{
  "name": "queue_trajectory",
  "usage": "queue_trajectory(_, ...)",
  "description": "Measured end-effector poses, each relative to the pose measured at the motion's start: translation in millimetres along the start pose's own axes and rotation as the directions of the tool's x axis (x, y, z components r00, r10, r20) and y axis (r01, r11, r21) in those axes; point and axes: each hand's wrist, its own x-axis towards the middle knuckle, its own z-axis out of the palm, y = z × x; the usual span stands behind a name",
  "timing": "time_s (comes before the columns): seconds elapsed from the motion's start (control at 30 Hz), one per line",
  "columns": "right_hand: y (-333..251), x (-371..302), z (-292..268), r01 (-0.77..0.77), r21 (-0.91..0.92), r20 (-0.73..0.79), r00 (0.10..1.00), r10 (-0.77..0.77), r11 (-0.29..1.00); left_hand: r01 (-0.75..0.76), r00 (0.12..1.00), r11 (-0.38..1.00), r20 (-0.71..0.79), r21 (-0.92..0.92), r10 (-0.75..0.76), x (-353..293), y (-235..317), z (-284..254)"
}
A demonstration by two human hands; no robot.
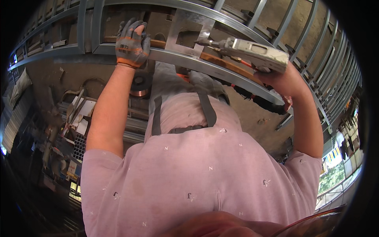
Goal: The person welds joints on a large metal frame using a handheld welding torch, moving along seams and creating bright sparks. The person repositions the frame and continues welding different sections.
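Observation:
My left hand (132,39), in a grey glove with orange trim, grips a curved grey metal bar (177,59) of a steel frame. My right hand (274,74) is closed around a grey-white gun-shaped tool (256,53) and is mostly hidden behind it. The tool's thin nozzle (203,42) points left and touches a flat metal bracket (188,33) fixed on the bar. A brown strip (221,62) runs along the bar under the tool. My pink shirt fills the lower middle of the view.
The frame of parallel grey metal bars (312,51) arcs across the top and right. A black hose (256,98) hangs below the tool. A wire spool (140,85) and stacked metal sections (79,146) lie on the concrete floor at left.

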Motion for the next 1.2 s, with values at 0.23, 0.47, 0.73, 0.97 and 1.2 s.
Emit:
queue_trajectory(0.23, -23.7, 59.3, 40.5, 0.099, -0.043, 0.154, 0.984, -0.091, 0.994, 0.025, 1.0, 1.0, 0.0, -0.01, -0.025, -1.2, 1.1, -0.4)
queue_trajectory(0.47, -24.4, 79.8, 55.5, 0.222, -0.124, 0.167, 0.965, -0.201, 0.967, 0.038, 0.999, 0.999, -0.012, -0.021, -0.038, -2.7, 1.5, 1.6)
queue_trajectory(0.73, -25.5, 87.7, 53.7, 0.134, -0.111, 0.22, 0.97, -0.107, 0.985, 0.037, 0.999, 0.999, -0.002, -0.013, -0.037, 0.0, 2.7, -0.6)
queue_trajectory(0.97, -31.4, 82.8, 55.4, 0.104, -0.136, 0.214, 0.974, -0.074, 0.985, 0.036, 0.999, 0.999, -0.014, -0.009, -0.036, -0.7, 3.6, -0.3)
queue_trajectory(1.2, -32.4, 81.6, 57.0, 0.079, -0.155, 0.205, 0.978, -0.046, 0.985, 0.021, 1.0, 1.0, -0.022, -0.015, -0.021, 0.3, 2.9, 0.2)
